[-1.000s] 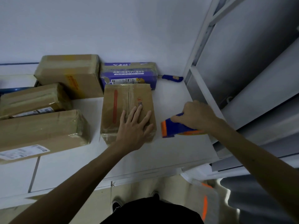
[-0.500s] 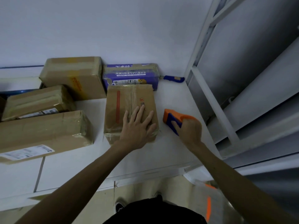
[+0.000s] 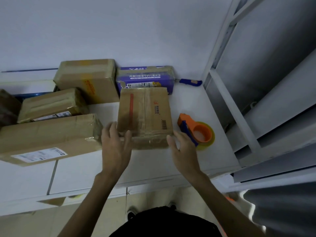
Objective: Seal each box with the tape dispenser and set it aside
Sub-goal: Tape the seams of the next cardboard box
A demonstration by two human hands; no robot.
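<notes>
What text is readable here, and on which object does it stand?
"用满分标准守护儿童安全": on the purple box.
Red print and barcode on the centre box: too small to read.
Label on the long box: blurred.

Bare desk point(image 3: 82, 171) lies in front of the middle box point(image 3: 145, 115), up to the near edge. On its left, the long box point(image 3: 47, 134) leaves only a narrow gap, where the left hand point(image 3: 114, 147) sits. On its right the tape dispenser point(image 3: 196, 132) stands close, with the right hand point(image 3: 184, 151) between them. A purple box point(image 3: 145, 79) blocks the back. Past the tape dispenser, the desk runs bare to the shelf frame point(image 3: 239, 120).
</notes>
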